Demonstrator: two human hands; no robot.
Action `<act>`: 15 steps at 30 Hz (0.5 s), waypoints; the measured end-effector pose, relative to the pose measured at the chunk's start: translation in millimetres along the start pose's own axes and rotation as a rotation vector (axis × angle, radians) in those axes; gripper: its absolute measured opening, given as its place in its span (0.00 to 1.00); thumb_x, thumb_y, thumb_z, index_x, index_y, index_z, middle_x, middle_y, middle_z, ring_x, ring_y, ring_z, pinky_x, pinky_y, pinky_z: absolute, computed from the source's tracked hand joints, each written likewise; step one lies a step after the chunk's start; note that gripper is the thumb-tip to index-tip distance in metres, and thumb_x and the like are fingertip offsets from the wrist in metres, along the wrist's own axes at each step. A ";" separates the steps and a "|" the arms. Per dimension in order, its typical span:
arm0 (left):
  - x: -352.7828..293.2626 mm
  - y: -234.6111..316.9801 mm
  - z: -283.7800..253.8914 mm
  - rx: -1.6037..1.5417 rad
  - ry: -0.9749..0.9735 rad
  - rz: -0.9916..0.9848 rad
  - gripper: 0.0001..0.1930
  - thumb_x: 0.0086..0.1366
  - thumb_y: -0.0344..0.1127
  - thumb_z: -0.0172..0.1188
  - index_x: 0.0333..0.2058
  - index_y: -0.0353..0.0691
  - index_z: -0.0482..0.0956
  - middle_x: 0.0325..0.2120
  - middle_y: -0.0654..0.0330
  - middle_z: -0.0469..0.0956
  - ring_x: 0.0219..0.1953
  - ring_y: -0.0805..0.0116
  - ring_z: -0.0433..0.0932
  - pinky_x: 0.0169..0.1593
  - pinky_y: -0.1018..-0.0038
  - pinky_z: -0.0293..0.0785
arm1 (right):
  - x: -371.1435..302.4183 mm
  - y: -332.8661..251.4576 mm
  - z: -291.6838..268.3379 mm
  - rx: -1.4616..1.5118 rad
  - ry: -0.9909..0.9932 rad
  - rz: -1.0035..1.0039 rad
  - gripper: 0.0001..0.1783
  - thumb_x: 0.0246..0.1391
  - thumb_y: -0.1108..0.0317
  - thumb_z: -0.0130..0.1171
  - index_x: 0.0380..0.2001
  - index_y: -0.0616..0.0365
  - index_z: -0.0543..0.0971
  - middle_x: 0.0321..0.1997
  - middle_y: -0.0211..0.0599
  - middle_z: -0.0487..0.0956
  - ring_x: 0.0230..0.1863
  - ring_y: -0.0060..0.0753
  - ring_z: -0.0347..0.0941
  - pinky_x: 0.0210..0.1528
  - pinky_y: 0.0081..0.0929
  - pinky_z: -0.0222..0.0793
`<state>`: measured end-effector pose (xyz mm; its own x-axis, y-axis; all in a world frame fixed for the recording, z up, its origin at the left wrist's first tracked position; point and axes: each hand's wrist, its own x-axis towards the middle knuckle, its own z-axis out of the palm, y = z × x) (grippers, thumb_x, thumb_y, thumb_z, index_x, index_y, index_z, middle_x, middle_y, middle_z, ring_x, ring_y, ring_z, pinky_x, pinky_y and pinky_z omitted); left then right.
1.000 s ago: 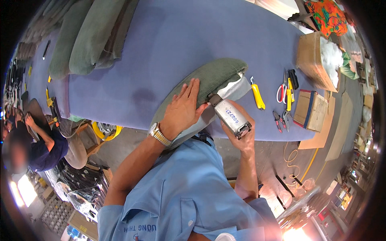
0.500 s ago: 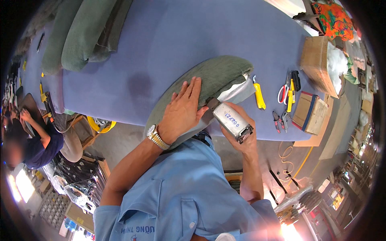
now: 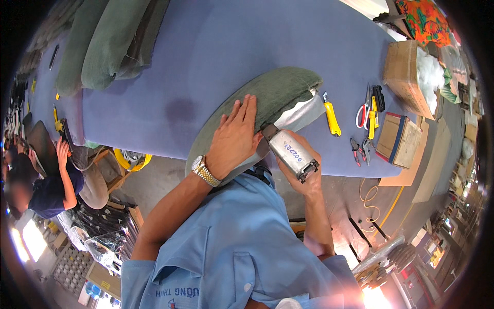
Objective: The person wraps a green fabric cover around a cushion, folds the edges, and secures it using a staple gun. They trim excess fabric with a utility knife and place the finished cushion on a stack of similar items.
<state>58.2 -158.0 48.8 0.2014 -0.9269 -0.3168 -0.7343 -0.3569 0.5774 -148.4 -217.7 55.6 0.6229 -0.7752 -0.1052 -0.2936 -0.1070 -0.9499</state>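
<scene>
From the head view, the left hand (image 3: 237, 138) lies flat with fingers spread and pressed on a green cushion (image 3: 267, 100), palm down near the cushion's nearer edge, a metal wristwatch (image 3: 205, 171) on its wrist. The cushion rests on the near edge of a long table (image 3: 216, 46) covered in blue cloth and partly overhangs that edge toward the person. Just to the right of that hand, the right hand (image 3: 303, 172) is closed around the body of a grey staple gun (image 3: 289, 152), whose nose touches the cushion's rim where a flap of pale grey lining (image 3: 303, 114) shows. Further right of the right hand, on the table, lies a yellow utility knife (image 3: 332, 117), and beyond it a cluster of small tools: red-handled scissors (image 3: 362, 114), pliers (image 3: 358, 149) and a yellow-and-black tool. Next to those sit a flat cardboard box (image 3: 399, 140) and, farther off, an open cardboard box holding white stuffing (image 3: 429, 72). Well away from the left hand, at the far left of the table, lie several more green cushions (image 3: 103, 46). Below the table's left end another person (image 3: 49, 180) in dark blue sits low near the floor.
</scene>
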 end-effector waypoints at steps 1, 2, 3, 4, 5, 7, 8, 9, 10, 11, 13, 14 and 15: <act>0.1 0.6 0.0 -0.005 -0.005 -0.006 0.47 0.62 0.32 0.67 0.74 0.32 0.49 0.73 0.42 0.58 0.75 0.42 0.58 0.72 0.48 0.63 | 1.0 -2.5 -0.3 -0.003 -0.009 0.002 0.35 0.43 0.80 0.70 0.60 0.64 0.77 0.55 0.48 0.83 0.53 0.35 0.83 0.57 0.28 0.75; -0.7 0.3 0.3 -0.005 -0.003 -0.005 0.47 0.62 0.32 0.67 0.74 0.32 0.49 0.73 0.42 0.58 0.75 0.42 0.58 0.72 0.48 0.64 | 2.2 -5.1 -0.7 -0.007 -0.019 0.004 0.35 0.43 0.81 0.70 0.60 0.64 0.77 0.55 0.48 0.83 0.53 0.35 0.83 0.57 0.28 0.75; -1.7 -1.1 1.3 -0.007 -0.004 -0.004 0.47 0.61 0.32 0.67 0.74 0.32 0.49 0.73 0.42 0.58 0.75 0.42 0.58 0.71 0.48 0.64 | 3.1 -6.5 -0.8 -0.005 -0.028 0.009 0.35 0.44 0.81 0.69 0.60 0.64 0.77 0.54 0.47 0.83 0.52 0.35 0.83 0.57 0.27 0.75; -2.1 -2.3 2.3 -0.008 -0.004 -0.004 0.47 0.61 0.31 0.67 0.74 0.32 0.49 0.73 0.42 0.58 0.75 0.42 0.58 0.71 0.48 0.64 | 4.0 -8.0 -1.0 -0.003 -0.037 0.014 0.35 0.44 0.81 0.69 0.60 0.64 0.77 0.54 0.47 0.83 0.52 0.35 0.83 0.56 0.27 0.75; -0.5 -2.0 3.4 0.003 0.003 -0.003 0.48 0.60 0.31 0.67 0.74 0.32 0.49 0.73 0.42 0.58 0.75 0.42 0.58 0.71 0.48 0.64 | 5.0 -9.2 -0.9 -0.001 -0.046 0.019 0.35 0.44 0.81 0.68 0.60 0.64 0.77 0.53 0.46 0.83 0.52 0.35 0.83 0.56 0.27 0.75; 0.6 1.3 7.4 0.027 0.015 -0.006 0.48 0.59 0.31 0.68 0.74 0.33 0.49 0.73 0.43 0.58 0.75 0.42 0.58 0.71 0.49 0.65 | 6.9 -10.1 0.8 0.018 -0.054 0.052 0.35 0.44 0.81 0.68 0.61 0.63 0.76 0.53 0.46 0.83 0.51 0.34 0.83 0.55 0.27 0.75; -0.1 0.7 9.2 0.022 0.009 -0.008 0.49 0.59 0.31 0.68 0.74 0.33 0.49 0.73 0.42 0.59 0.75 0.42 0.58 0.71 0.49 0.64 | 7.1 -9.3 2.0 0.028 -0.056 0.068 0.36 0.43 0.81 0.67 0.61 0.62 0.76 0.52 0.45 0.83 0.51 0.33 0.83 0.55 0.27 0.75; -0.2 0.4 8.2 0.020 0.008 -0.008 0.49 0.59 0.30 0.68 0.74 0.33 0.49 0.73 0.42 0.59 0.75 0.42 0.58 0.71 0.50 0.64 | 7.2 -9.2 3.2 0.035 -0.045 0.067 0.36 0.43 0.81 0.67 0.61 0.62 0.76 0.52 0.45 0.83 0.51 0.33 0.83 0.54 0.27 0.75; -0.3 0.2 7.3 0.018 0.007 -0.008 0.49 0.58 0.30 0.68 0.74 0.33 0.49 0.73 0.42 0.59 0.75 0.42 0.58 0.72 0.50 0.64 | 6.2 -7.7 4.5 0.042 -0.032 0.065 0.36 0.43 0.81 0.68 0.61 0.62 0.77 0.52 0.45 0.83 0.51 0.33 0.83 0.54 0.27 0.75; 0.2 -0.4 6.9 0.010 0.008 -0.012 0.48 0.59 0.31 0.68 0.74 0.32 0.49 0.73 0.42 0.59 0.75 0.42 0.59 0.71 0.48 0.64 | 5.1 -6.6 5.5 0.050 -0.018 0.064 0.36 0.43 0.81 0.68 0.61 0.61 0.77 0.53 0.45 0.83 0.50 0.32 0.83 0.54 0.27 0.76; 3.1 -2.2 5.6 0.002 0.014 -0.003 0.47 0.61 0.33 0.68 0.74 0.31 0.50 0.73 0.41 0.59 0.74 0.42 0.59 0.70 0.43 0.65 | 5.0 -6.5 6.8 0.012 -0.001 -0.006 0.36 0.43 0.81 0.68 0.61 0.62 0.77 0.53 0.46 0.83 0.51 0.33 0.83 0.54 0.27 0.75; 2.1 -2.9 5.6 0.002 0.012 -0.006 0.47 0.61 0.32 0.68 0.74 0.31 0.50 0.73 0.41 0.59 0.75 0.42 0.59 0.71 0.43 0.64 | 4.4 -6.6 7.4 -0.008 0.008 -0.040 0.36 0.42 0.81 0.68 0.61 0.63 0.77 0.53 0.46 0.83 0.51 0.34 0.83 0.54 0.27 0.75; 1.1 -3.8 6.4 0.000 0.012 -0.012 0.47 0.60 0.32 0.67 0.74 0.31 0.50 0.73 0.41 0.58 0.75 0.42 0.59 0.71 0.43 0.64 | 2.1 -4.5 8.2 0.004 0.016 -0.035 0.37 0.42 0.81 0.68 0.61 0.63 0.77 0.53 0.47 0.83 0.51 0.35 0.83 0.55 0.27 0.75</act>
<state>57.1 -156.9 41.4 0.2180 -0.9239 -0.3143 -0.7321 -0.3678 0.5733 -139.8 -213.7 57.2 0.6207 -0.7812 -0.0671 -0.2689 -0.1317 -0.9541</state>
